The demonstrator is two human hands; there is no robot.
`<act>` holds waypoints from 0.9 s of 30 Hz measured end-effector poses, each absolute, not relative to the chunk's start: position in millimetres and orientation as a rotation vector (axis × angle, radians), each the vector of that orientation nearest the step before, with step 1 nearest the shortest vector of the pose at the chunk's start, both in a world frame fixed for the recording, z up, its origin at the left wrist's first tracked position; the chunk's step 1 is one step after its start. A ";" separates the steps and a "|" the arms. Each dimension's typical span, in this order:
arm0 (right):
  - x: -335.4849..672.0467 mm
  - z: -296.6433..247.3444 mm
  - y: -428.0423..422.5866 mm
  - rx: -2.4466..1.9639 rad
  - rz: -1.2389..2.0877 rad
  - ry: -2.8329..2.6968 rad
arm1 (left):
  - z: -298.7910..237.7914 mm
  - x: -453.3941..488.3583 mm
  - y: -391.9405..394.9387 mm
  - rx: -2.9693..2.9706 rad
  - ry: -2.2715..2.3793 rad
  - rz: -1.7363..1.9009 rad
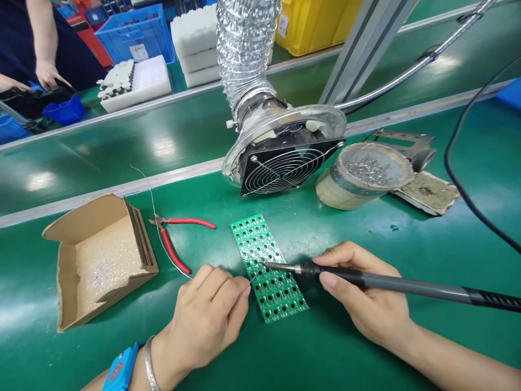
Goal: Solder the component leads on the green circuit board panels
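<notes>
Two hands work over one green circuit panel that lies flat on the green bench, in front of the person. The right hand holds a soldering iron like a pen, fingers closed around the dark grip, and the thin tip sits on the left-middle part of the panel. The left hand pinches a fine solder wire between thumb and first fingers; the wire end comes very near the iron tip, and I cannot tell if it touches.

To do this joint well, I judge the tip should rest steady on the pad while the wire is fed in small amounts, with both wrists resting on the bench for support.

Room to move is fair. Left of the panel lie red-handled cutters and an open cardboard box, both apart from the left hand. Behind the panel stands the extraction fan under its foil duct, near but not touching. A solder-dross tin sits to the right rear. The iron's cable trails off to the right, so the right side should stay free. Another person's hands are far behind the conveyor.
</notes>
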State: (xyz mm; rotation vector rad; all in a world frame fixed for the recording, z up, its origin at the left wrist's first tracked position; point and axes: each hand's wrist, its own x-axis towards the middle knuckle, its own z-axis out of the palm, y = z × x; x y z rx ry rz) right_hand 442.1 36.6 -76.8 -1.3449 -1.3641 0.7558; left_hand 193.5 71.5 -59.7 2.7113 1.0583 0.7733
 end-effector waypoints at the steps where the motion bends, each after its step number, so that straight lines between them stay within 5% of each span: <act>1: 442.1 -76.8 36.4 -1.345 0.751 -1.368 | -60.1 194.1 71.8 2.713 1.060 0.771; 27: 448.3 -88.2 32.9 -1.281 0.941 -1.120 | -62.3 207.1 80.5 2.705 0.999 0.765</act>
